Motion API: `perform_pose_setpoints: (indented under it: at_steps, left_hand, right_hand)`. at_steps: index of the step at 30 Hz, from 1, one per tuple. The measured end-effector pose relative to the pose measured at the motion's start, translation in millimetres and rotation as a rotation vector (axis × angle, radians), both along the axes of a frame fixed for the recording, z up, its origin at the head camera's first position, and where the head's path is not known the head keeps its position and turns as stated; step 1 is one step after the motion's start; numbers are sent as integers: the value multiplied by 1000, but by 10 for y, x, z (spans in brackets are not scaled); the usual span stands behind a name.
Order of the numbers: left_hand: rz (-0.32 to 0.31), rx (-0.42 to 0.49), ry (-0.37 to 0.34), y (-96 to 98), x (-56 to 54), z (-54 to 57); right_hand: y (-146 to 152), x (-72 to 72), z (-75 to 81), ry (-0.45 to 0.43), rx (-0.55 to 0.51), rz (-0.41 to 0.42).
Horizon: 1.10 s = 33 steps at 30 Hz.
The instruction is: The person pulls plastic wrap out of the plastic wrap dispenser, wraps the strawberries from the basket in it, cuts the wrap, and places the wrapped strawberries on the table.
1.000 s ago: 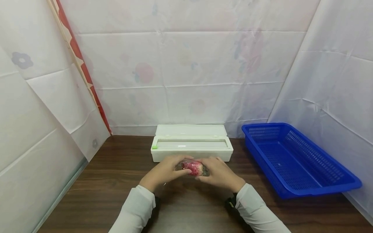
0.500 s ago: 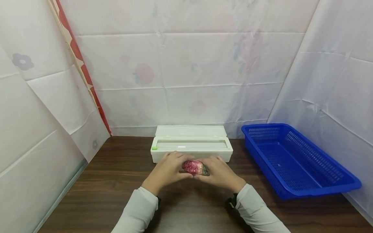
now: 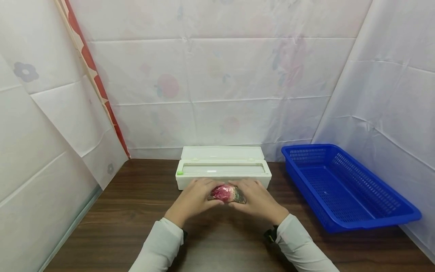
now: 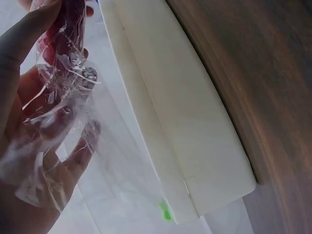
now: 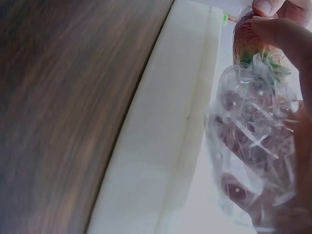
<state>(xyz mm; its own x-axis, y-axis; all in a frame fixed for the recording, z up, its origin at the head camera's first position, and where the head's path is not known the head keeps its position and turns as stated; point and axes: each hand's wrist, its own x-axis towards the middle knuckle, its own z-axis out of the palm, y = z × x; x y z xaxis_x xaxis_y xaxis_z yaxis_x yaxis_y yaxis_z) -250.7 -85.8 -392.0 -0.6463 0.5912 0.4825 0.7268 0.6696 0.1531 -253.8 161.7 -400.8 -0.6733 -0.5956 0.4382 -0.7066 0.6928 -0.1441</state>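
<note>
A red strawberry [image 3: 223, 193], pale towards its green leaves, is wrapped in crinkled cling film between my two hands in the head view. My left hand [image 3: 194, 200] grips its red end, thumb in front and fingers behind. At the leafy end, my right hand [image 3: 259, 201] pinches it. The left wrist view shows loose, bunched cling film [image 4: 44, 161] trailing over the left palm. In the right wrist view more loose film [image 5: 256, 131] hangs past the green leaves [image 5: 268, 70], across the right fingers. Both hands stay just in front of the white cling film dispenser [image 3: 221, 180].
The dispenser's lid [image 3: 222, 152] is raised at the back, and a green slider [image 3: 180, 172] sits at its left end. A blue perforated basket [image 3: 370, 223] stands on the right of the dark wooden table [image 3: 136, 226]. White sheets [image 3: 217, 75] enclose the back and sides.
My left hand has shifted its hold, its fingers rising and its thumb lowering along the strawberry. The right fingers have moved slightly too. More of the wrapped strawberry shows now than half a second ago.
</note>
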Motion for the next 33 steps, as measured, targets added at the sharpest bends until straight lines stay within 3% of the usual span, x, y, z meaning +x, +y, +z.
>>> perform_pose_setpoints:
  at_steps: [5,12,16,24,33]
  left_hand:
    - [24,43,-4,-6,11,38]
    - [48,53,-3,9,32,57]
    - [47,68,-9,39,40,60]
    - [71,120,-61,86,67,80]
    - [49,250,-138,104,102,150]
  right_hand:
    - [5,10,36,87,8,-7]
    - [-34,43,72,329,88,-52]
    - [-83,83,85,413,139,-70]
    - [-150,113,24,452,116,-126]
    - [-193,100,21,413,-39,-207]
